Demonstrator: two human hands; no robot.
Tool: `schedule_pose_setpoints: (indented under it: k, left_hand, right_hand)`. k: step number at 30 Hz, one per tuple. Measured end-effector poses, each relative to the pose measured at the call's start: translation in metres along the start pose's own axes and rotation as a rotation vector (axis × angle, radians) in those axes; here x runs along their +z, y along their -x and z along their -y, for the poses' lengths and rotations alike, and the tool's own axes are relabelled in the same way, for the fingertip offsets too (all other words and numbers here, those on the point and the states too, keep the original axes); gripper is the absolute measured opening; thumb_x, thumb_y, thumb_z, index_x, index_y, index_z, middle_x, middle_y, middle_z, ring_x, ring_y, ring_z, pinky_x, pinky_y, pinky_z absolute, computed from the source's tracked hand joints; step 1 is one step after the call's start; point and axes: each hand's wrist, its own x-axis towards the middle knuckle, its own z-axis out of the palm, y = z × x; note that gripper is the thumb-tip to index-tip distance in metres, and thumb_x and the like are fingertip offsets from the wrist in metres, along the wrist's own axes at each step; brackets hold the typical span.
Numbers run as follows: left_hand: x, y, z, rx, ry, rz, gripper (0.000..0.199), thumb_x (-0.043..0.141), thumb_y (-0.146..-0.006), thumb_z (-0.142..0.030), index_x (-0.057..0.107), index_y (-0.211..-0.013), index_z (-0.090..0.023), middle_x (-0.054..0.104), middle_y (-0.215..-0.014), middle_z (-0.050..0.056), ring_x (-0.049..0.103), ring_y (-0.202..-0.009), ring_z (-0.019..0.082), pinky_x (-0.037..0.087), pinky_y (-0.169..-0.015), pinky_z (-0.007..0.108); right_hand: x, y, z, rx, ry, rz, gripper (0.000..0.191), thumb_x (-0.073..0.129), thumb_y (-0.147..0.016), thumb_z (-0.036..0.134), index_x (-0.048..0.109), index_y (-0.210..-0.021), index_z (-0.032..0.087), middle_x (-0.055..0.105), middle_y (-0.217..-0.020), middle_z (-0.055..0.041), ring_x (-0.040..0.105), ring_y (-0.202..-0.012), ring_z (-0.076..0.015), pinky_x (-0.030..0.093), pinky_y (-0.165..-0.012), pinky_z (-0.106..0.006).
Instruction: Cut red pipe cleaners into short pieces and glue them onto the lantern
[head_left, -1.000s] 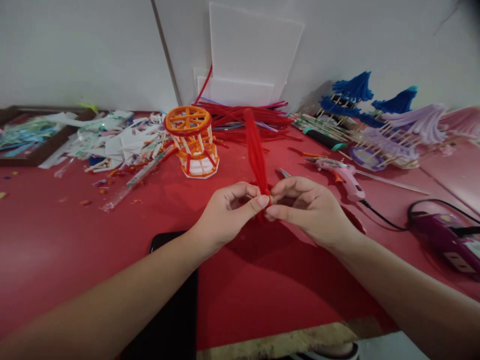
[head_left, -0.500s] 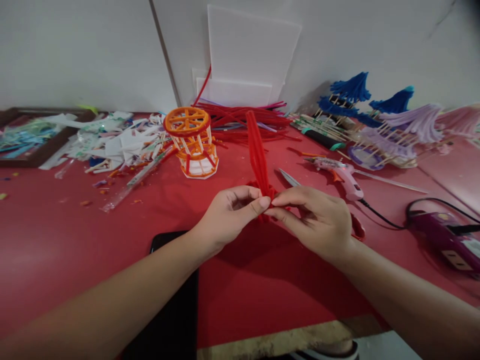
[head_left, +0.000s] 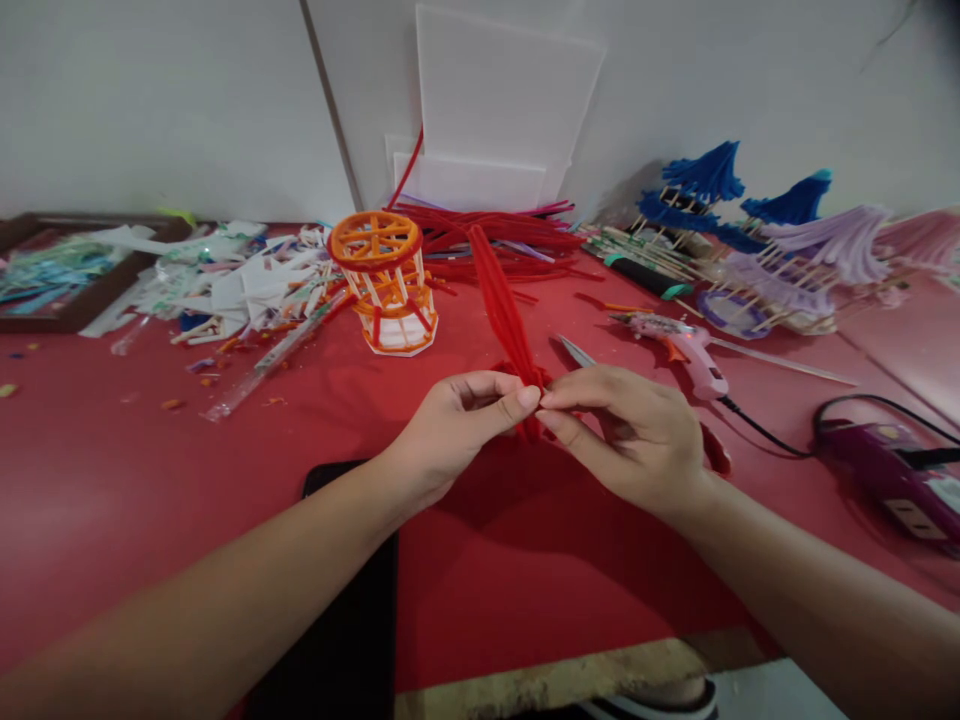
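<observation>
Red pipe-cleaner bundle (head_left: 506, 310): above the middle of the red counter (head_left: 555, 600), its strands gathered at the lower end, its top leaning away and to the left; the part below the fingertips is partly hidden.
Left hand (head_left: 465, 425): gripping the bundle's lower end between thumb and bent fingers.
Right hand (head_left: 637, 430): thumb and forefinger pinched on the same gathered end, close against the left thumb.
Scissors (head_left: 576, 350): pointed tip showing just beyond the right hand, the remainder covered.
Pink glue gun (head_left: 694, 365): lying to the right, its black cord running towards a purple power strip (head_left: 885, 480).
Orange-and-white frame (head_left: 390, 297): upright, beyond the left hand, apart from it.
Loose red pipe cleaners (head_left: 465, 230): heaped at the back, before white boards (head_left: 510, 100) leaning on the wall.
Blue roofs (head_left: 705, 172) and lilac roof (head_left: 847, 240): on thin sticks, back right.
White scraps (head_left: 247, 285): strewn back left, beside a brown tray (head_left: 97, 300).
Black flat device (head_left: 330, 610): partly under the left forearm.
</observation>
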Motion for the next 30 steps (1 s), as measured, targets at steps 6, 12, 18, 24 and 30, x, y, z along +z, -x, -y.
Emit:
schedule_pose_setpoints:
  k: [6,12,18,24,30]
  left_hand:
    - [0.001,0.001,-0.001,0.023,-0.038,-0.011,0.035,0.086,-0.063,-0.042,0.064,-0.063,-0.015,0.056,-0.06,-0.005,0.045,-0.057,0.005,0.036,-0.056,0.019]
    - [-0.001,0.001,0.001,0.002,-0.097,0.015,0.04,0.082,-0.066,-0.048,0.06,-0.063,-0.014,0.052,-0.06,-0.005,0.043,-0.059,0.006,0.034,-0.059,0.021]
    - [-0.002,0.001,0.001,-0.041,-0.085,0.01,0.035,0.083,-0.067,-0.044,0.064,-0.066,-0.015,0.056,-0.065,-0.004,0.047,-0.061,0.007,0.036,-0.063,0.023]
    - [-0.001,0.0,0.001,-0.092,0.066,0.016,0.031,0.088,-0.061,-0.039,0.069,-0.066,-0.014,0.062,-0.065,-0.003,0.052,-0.062,0.007,0.041,-0.066,0.022]
    - [-0.001,0.0,0.001,-0.137,0.117,0.027,0.033,0.09,-0.058,-0.037,0.069,-0.066,-0.013,0.065,-0.067,-0.001,0.057,-0.065,0.007,0.045,-0.072,0.023]
  right_hand:
    - [0.004,0.005,0.002,0.168,-0.123,0.018,0.013,0.063,-0.083,0.011,0.065,-0.089,0.022,0.071,-0.082,-0.0007,0.066,-0.072,-0.0113,0.055,-0.067,-0.024]
    - [0.007,0.009,0.002,0.232,-0.237,0.031,0.026,0.065,-0.084,0.013,0.062,-0.108,0.024,0.07,-0.09,-0.0009,0.068,-0.078,-0.0116,0.057,-0.07,-0.023]
    - [0.002,0.003,-0.002,0.156,-0.081,0.073,0.028,0.069,-0.084,0.017,0.067,-0.112,0.025,0.075,-0.091,-0.0013,0.07,-0.076,-0.0125,0.058,-0.076,-0.027]
    - [0.001,0.005,-0.008,0.217,-0.201,0.118,0.029,0.068,-0.086,0.02,0.068,-0.114,0.025,0.075,-0.094,-0.0025,0.07,-0.079,-0.0132,0.058,-0.07,-0.025]
    - [0.0,0.004,-0.011,0.213,-0.261,0.14,0.031,0.069,-0.086,0.019,0.068,-0.115,0.026,0.074,-0.099,-0.0027,0.069,-0.082,-0.0123,0.057,-0.069,-0.023]
